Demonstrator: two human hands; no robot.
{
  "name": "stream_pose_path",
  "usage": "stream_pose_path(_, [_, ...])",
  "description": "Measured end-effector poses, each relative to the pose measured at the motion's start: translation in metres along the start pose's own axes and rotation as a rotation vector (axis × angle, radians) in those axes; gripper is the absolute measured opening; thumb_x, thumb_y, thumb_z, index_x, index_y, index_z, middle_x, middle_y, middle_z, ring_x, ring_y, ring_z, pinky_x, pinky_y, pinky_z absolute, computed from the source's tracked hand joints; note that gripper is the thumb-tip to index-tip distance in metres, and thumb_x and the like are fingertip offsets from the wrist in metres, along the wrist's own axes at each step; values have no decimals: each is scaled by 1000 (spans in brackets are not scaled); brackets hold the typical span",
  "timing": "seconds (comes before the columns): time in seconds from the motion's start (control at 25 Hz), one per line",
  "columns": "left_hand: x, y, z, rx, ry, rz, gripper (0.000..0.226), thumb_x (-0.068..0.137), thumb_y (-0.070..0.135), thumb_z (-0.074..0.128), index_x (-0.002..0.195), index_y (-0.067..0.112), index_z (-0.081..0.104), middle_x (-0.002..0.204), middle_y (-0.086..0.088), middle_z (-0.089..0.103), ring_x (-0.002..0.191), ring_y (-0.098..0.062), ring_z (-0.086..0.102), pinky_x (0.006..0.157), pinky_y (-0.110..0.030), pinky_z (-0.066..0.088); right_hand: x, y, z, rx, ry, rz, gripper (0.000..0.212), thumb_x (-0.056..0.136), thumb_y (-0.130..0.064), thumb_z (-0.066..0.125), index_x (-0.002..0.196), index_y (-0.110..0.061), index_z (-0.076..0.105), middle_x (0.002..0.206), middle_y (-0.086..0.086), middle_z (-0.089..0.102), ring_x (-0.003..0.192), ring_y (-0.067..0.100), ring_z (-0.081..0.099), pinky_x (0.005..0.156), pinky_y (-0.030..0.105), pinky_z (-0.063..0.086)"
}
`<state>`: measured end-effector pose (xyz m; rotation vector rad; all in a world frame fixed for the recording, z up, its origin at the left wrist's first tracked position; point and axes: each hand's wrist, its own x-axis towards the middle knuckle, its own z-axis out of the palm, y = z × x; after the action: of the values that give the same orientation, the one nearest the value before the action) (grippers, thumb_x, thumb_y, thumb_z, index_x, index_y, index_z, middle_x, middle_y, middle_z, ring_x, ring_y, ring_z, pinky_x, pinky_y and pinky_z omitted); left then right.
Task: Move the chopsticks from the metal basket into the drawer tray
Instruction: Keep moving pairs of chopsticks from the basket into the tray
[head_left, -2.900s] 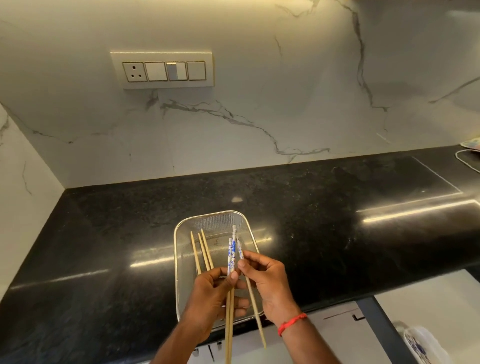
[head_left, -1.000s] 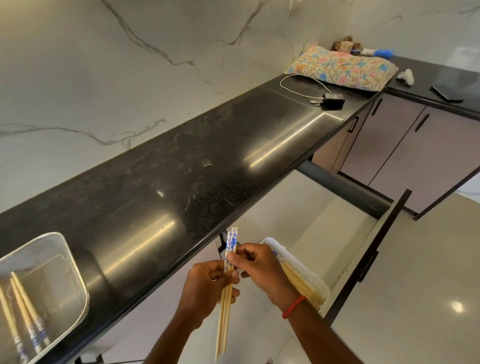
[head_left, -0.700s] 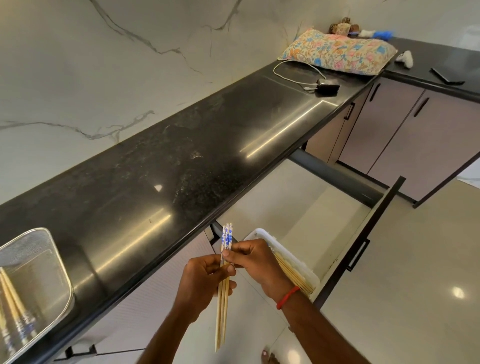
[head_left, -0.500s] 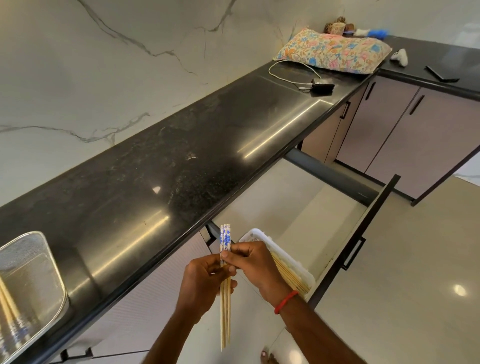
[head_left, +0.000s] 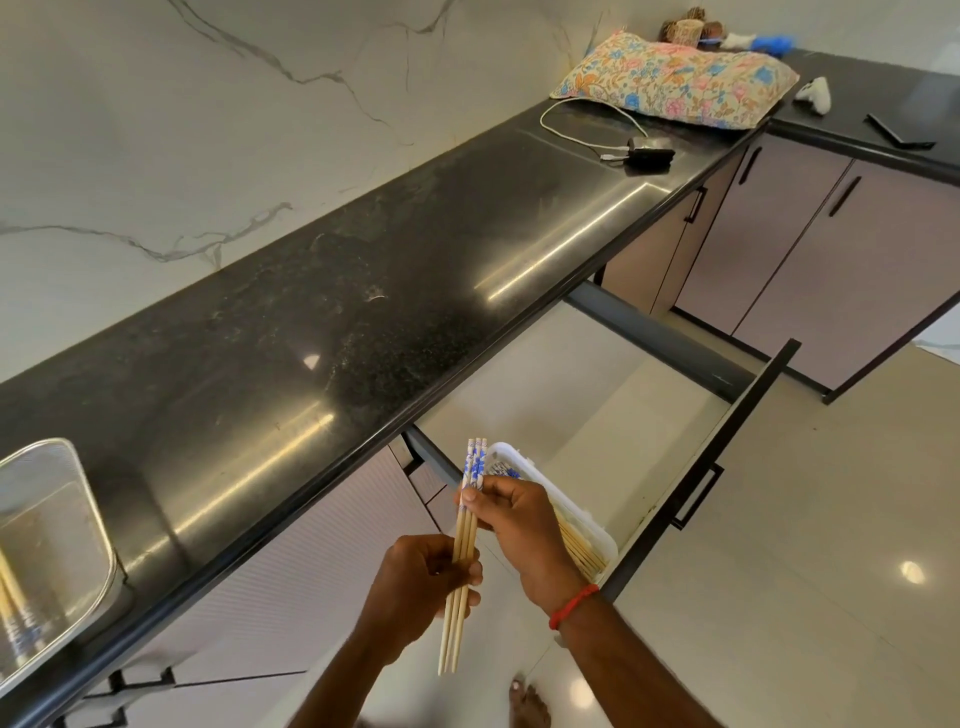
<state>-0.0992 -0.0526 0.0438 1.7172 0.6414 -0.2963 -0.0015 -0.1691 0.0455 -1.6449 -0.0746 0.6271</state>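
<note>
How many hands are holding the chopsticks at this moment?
2. The left hand grips the chopsticks around their middle. The right hand pinches them higher, just under the blue-patterned tops.

Bright, countertop (head_left: 363, 332) glare, perhaps edge-warped

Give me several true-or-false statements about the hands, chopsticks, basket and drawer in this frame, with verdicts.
1. Both the left hand and the right hand hold the chopstick bundle. True.
2. The drawer is closed. False: it is pulled open.
3. The metal basket is empty. False: leftover chopsticks lie in it.
4. The white tray in the drawer holds other chopsticks. True.
5. The pillow lies on the floor. False: it lies on the counter.
</note>
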Motion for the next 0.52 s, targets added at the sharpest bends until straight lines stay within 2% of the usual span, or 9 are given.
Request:
stream_pose_path(0.12, [2,-6,8,98,-30,-10,16,95,12,64,86,17,75,79,1,80,72,-15,79,61,-22,61,1,3,-7,42,48,-12,16,90,-26,68,99,-15,77,87,1,78,84,18,74,84,40,62])
stream_pose_path(0.24, [7,-4,17,87,-29,5,17,95,9,63,84,16,75,79,-1,80,72,-15,79,61,-22,62,-3,9,-12,49,41,-17,10,90,-29,69,94,-23,75,84,-1,79,82,16,75,79,39,63])
stream_pose_path(0.36, [12,-3,26,33,-15,32,15,93,9,66,83,14,76,78,-5,79,72,-18,79,65,-28,64,-8,17,-21,-86,-26,-38,10,86,-28,74,91,-20,75,82,-1,78,81,15,75,78,38,62])
stream_pose_path(0.48, [18,-2,38,60,7,22,2,86,20,76,85,20,78,79,5,77,72,-13,77,65,-22,63,-4,16,-37,-104,-45,-39,4,83,-18,76,88,-18,76,81,2,78,79,20,75,76,36,63])
stream_pose_path(0.52, [20,-3,41,115,24,32,11,84,26,78,91,19,79,81,10,75,74,-11,76,65,-19,61,1,14,-45,-100,-27,-46,5,83,-15,77,87,-15,77,80,4,78,78,24,75,75,37,63])
